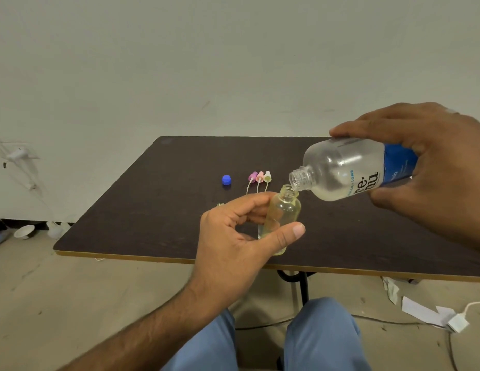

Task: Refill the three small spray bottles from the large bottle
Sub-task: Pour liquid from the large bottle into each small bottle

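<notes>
My left hand [233, 236] holds a small yellowish clear bottle [283, 212] upright above the table, its cap off. My right hand [431, 162] grips the large clear bottle [346, 172] with a blue label, tipped down to the left so its open neck sits just over the small bottle's mouth. Clear liquid lies in the lower side of the large bottle. Three spray tops, purple [252, 176], pink [259, 176] and yellow [267, 176], lie side by side on the table with their tubes pointing toward me. The rim of another small bottle [220, 204] peeks out behind my left hand.
A blue cap [226, 180] lies on the dark table [153, 210] left of the spray tops. The table's front edge runs just under my left hand. On the floor are paper scraps and a white charger [458, 324] at right, and a cup [24, 231] at left.
</notes>
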